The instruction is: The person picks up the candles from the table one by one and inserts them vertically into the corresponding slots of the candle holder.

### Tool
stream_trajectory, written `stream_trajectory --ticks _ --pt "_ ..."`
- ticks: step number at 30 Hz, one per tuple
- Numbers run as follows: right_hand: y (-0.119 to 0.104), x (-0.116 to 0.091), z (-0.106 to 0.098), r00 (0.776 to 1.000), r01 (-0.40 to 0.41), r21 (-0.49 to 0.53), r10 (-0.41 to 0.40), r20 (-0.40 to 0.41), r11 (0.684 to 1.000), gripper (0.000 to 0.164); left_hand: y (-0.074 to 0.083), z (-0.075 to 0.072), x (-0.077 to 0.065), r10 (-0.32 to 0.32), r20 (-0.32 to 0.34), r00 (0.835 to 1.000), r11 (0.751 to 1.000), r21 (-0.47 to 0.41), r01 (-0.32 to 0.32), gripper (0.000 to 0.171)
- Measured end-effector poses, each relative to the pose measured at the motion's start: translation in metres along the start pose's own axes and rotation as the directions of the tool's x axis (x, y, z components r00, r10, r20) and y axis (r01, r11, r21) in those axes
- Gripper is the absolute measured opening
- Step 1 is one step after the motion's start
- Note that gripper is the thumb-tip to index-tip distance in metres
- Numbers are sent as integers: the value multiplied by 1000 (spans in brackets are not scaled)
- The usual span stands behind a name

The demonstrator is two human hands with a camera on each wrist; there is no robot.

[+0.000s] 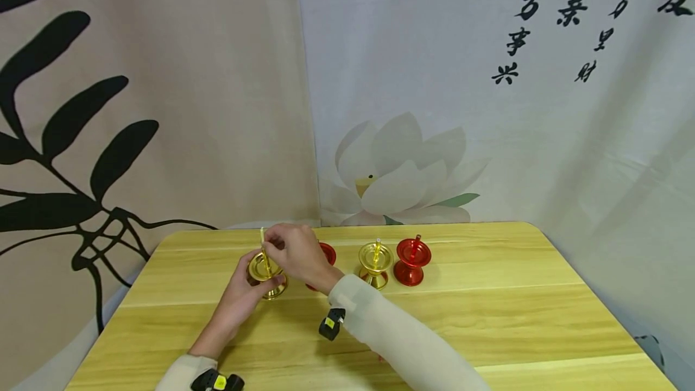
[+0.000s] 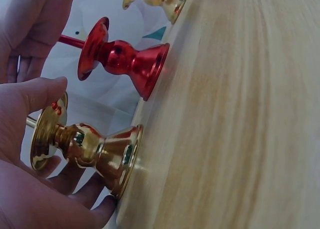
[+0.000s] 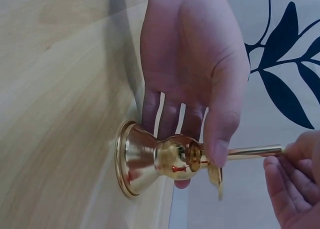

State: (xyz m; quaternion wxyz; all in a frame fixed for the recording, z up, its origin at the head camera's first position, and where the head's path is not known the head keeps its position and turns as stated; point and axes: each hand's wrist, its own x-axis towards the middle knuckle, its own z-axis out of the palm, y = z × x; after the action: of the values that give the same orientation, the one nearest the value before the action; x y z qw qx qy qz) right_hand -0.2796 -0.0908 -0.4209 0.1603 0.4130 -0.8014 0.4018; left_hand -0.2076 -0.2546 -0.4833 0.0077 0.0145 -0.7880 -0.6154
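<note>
A shiny gold candlestick (image 1: 262, 266) with a round dish and flared foot stands upright at the table's left back. My left hand (image 1: 239, 297) holds it, thumb on the dish rim, fingers around the far side. From the dish rises a thin gold stem (image 3: 252, 152), above which a thin pale stick (image 1: 262, 235) shows in the head view. My right hand (image 1: 301, 252) pinches the pale stick right at the stem's top, its fingertips partly covering it. A red candlestick (image 2: 132, 64) of the same shape stands just right of the gold one, mostly hidden behind my right hand in the head view.
Another gold candlestick (image 1: 376, 258) and another red one (image 1: 414, 255) stand side by side farther right, each with an upright stem. All stand on a wooden table (image 1: 516, 312). A printed cloth backdrop (image 1: 244, 107) hangs behind its back edge.
</note>
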Motion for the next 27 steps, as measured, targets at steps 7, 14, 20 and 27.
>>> stream_trajectory --ticks 7,14,20,27 --pt "0 -2 2 999 29 -25 -29 -17 999 6 0 0 0 7 0 1000 1000 -9 -7 82" --pt "2 -5 4 1000 16 -16 -17 -23 1000 6 -1 0 0 -3 -5 1000 1000 0 3 82" --pt "-2 -11 -5 998 -58 46 57 32 997 6 -2 -1 1 0 5 1000 1000 8 0 84" --pt "-9 -27 -29 991 -113 106 104 82 988 10 -3 -5 2 2 22 1000 1000 30 -3 90"
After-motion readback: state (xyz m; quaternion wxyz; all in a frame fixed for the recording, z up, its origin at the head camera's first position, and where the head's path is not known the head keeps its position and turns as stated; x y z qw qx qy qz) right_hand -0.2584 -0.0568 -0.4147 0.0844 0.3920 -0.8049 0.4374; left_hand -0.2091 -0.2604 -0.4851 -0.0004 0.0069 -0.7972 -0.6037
